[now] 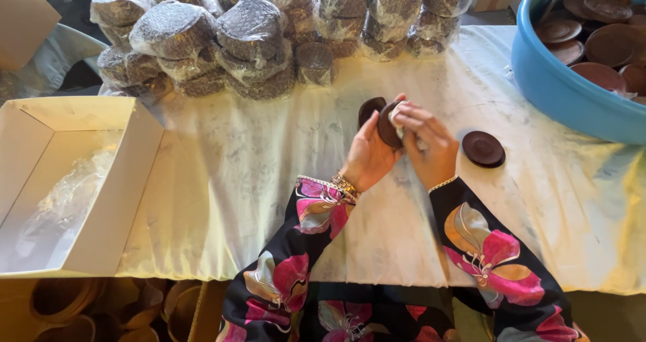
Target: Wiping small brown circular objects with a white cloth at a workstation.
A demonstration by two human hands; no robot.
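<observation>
While both hands meet over the middle of the worktop, the scene reads from left to right like this:

Cardboard box (64,180): open, white inside, with crumpled clear film lying in it; it sits at the left end of the worktop, well apart from the hands.

Wrapped stacks (202,39): round dark piles sealed in shiny clear film, crowded along the far edge, some leaning on each other.

Worktop (256,180): covered by a pale, creased cloth with faint grey marks, yellowed toward the near edge.

Left hand (369,157): palm turned inward, fingers curled up behind a small dark brown disc (386,125), gripping it by its back and rim; a second dark disc (369,108) shows just behind, seemingly held in the same hand.

Held disc: round, smooth, matte brown, like a small saucer or lid; it stands nearly upright between the two hands, face toward the right hand, above the cloth and not touching it.

Right hand (427,147): fingers pressed together against the disc's face, pinching a small pale scrap (397,113) of cloth or paper onto it; this hand is the one working the surface while the left steadies it.

Loose disc (483,148): same brown, lying flat on the cloth just beside the right hand, nearer to it than to the left.

Blue tub (558,80): smooth plastic, at the far right corner, filled with more brown discs (599,46) heaped at angles.

Sleeves (484,248): dark fabric with large pink flowers; beaded bracelets at both wrists.
</observation>
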